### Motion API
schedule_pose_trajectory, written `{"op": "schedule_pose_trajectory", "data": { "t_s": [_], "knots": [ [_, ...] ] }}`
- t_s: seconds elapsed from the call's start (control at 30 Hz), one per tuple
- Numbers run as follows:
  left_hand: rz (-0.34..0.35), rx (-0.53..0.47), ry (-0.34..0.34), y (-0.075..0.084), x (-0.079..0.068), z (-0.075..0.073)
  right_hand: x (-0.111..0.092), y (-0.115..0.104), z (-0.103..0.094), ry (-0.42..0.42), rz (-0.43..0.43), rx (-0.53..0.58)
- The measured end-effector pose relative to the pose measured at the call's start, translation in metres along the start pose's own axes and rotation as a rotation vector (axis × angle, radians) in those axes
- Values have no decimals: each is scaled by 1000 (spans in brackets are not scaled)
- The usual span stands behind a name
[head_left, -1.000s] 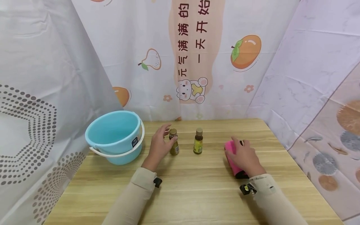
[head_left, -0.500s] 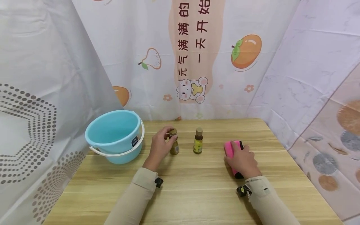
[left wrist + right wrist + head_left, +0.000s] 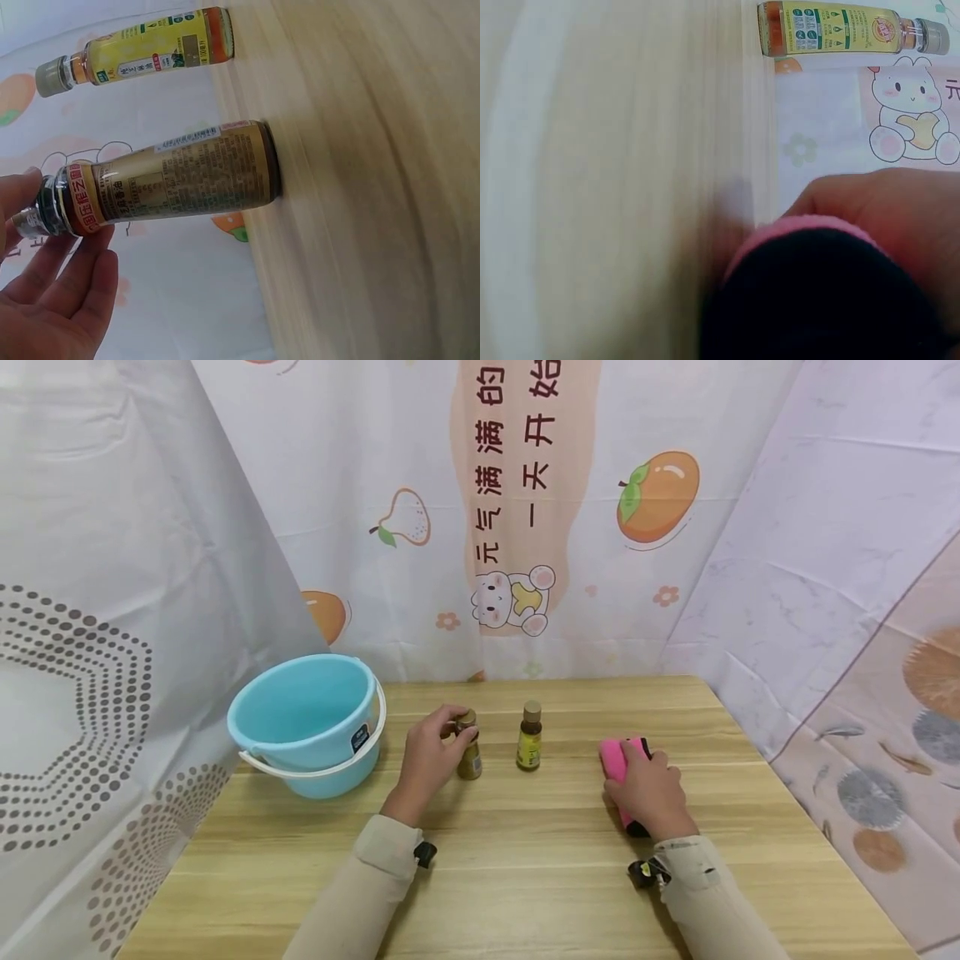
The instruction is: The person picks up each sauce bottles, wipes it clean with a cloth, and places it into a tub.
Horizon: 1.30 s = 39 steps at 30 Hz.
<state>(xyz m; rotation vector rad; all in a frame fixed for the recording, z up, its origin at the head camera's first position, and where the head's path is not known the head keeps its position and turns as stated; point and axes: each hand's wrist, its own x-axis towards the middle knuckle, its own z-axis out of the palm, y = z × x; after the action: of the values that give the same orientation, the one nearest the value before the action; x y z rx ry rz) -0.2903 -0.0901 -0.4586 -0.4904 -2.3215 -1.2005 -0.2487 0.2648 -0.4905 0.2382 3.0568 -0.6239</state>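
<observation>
My left hand [image 3: 431, 762] grips the neck of a sauce bottle [image 3: 470, 760] with a gold-brown label and gold cap. In the left wrist view, thumb and fingers surround the neck of this bottle [image 3: 184, 172], with its base at the tabletop. A second bottle [image 3: 528, 743], yellow-labelled with a tan cap, stands upright just to the right. On the right side, my right hand [image 3: 651, 793] holds a pink block with black edges [image 3: 613, 762], lying on the table. The right wrist view shows the dark end of this block [image 3: 817, 300] close up, with the fingers mostly hidden.
A light blue bucket [image 3: 300, 760] with a white handle stands at the left, near my left forearm. The wooden table [image 3: 525, 877] ends at a printed curtain [image 3: 420, 593] behind the bottles. More curtains hang along both sides.
My left hand has closed round the gold-brown bottle's neck and the bottle has shifted slightly right and nearer. My right hand has settled its hold on the pink block, its fingers more curled.
</observation>
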Motion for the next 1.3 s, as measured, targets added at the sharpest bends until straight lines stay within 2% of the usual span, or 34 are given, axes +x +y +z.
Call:
{"op": "schedule_pose_trajectory", "data": {
  "t_s": [0.33, 0.57, 0.73, 0.93, 1.17, 1.3],
  "knots": [
    [13, -39, 0, 7, -11, -2, 1, 5, 7, 0, -5, 18],
    [18, -45, -15, 16, -16, -3, 2, 10, 1, 13, -36, 68],
    [45, -65, -22, 22, -20, -2, 1, 14, -3, 39, -69, 130],
    [69, -92, -19, 25, -25, 2, -5, 8, -8, 49, -95, 303],
    [65, -130, -13, 33, -33, 5, -11, -4, -6, -7, -90, 567],
    [68, -126, -12, 38, -38, 7, -14, -9, -2, -11, -112, 672]
  ]
}}
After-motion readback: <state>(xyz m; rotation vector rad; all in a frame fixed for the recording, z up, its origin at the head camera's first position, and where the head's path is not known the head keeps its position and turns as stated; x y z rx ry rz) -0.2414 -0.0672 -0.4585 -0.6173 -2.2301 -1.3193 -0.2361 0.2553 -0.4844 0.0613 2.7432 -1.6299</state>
